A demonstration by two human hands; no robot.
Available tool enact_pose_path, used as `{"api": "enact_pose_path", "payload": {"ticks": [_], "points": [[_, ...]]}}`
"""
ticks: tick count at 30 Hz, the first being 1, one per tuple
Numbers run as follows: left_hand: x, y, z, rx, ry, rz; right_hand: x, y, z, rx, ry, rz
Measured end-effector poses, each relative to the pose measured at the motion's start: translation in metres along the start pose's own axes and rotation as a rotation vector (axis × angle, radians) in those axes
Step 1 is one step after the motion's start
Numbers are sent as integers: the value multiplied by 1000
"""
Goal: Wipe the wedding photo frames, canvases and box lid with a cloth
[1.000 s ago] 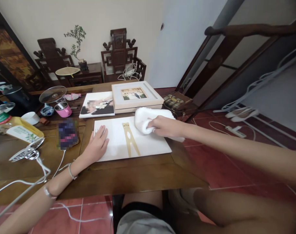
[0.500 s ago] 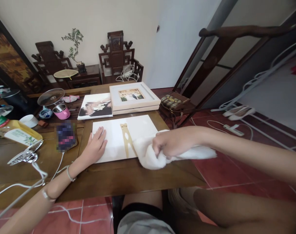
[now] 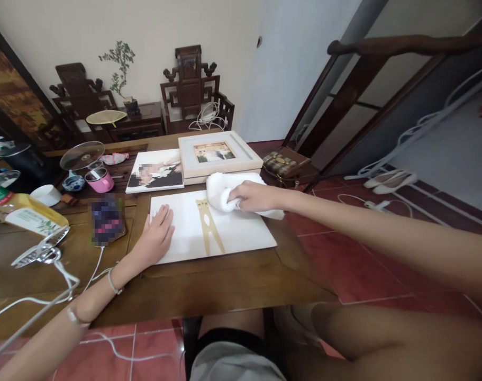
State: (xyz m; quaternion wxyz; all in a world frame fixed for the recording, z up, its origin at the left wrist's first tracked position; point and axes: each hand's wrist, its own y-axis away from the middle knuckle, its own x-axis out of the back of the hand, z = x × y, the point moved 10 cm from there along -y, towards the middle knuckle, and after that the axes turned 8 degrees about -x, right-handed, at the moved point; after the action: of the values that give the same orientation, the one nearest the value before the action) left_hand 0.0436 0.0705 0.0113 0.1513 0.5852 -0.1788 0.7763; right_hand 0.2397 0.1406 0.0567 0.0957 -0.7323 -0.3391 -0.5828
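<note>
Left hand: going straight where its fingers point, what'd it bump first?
Sliding over the white board, the left hand would probably meet the photo print first, though depth is hard to judge.

At the far side of the surface (image 3: 177,288), a pale picture frame (image 3: 244,152) stands just beside a photo panel (image 3: 161,173). To the left sit a pink mug (image 3: 101,184), a blue-and-white pot (image 3: 73,184), a clear lid (image 3: 76,156), a white cup (image 3: 44,195) and a black kettle (image 3: 28,163). Nearer, a bottle of yellow liquid (image 3: 30,214) lies tilted by a silver claw clip (image 3: 48,255), near a blurred dark device (image 3: 107,225) with a white cable (image 3: 99,264). Against the wall, a potted bonsai (image 3: 121,74) and a round fan (image 3: 106,117) stand between two carved chairs (image 3: 190,82). At right are a plaid handbag (image 3: 282,163), pale shoes (image 3: 389,181) and a power strip (image 3: 378,206) on the red tiled floor (image 3: 355,264).
</note>
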Motion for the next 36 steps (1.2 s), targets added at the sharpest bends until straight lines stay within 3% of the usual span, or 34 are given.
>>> {"api": "enact_pose_path", "payload": {"ticks": [4, 8, 14, 16, 19, 27, 32, 36], "points": [[3, 4, -4, 2, 14, 12, -1, 0, -3, -11, 19, -10], [8, 9, -6, 7, 20, 10, 0, 20, -24, -13, -7, -127], [7, 10, -7, 21, 9, -22, -25, 72, -68, -58, -80, -518], [5, 7, -6, 18, 8, -16, -30, 82, -74, -73, -73, -574], [2, 4, -6, 17, 4, -14, -27, 75, -70, -78, -66, -515], [3, 7, -10, 13, -23, -21, -4, 14, -47, -40, 9, -142], [1, 7, -13, 4, -34, -3, 3, -15, -59, -2, 7, 73], [0, 7, -14, 2, -35, -9, -14, -18, -89, 23, 121, 56]]}}
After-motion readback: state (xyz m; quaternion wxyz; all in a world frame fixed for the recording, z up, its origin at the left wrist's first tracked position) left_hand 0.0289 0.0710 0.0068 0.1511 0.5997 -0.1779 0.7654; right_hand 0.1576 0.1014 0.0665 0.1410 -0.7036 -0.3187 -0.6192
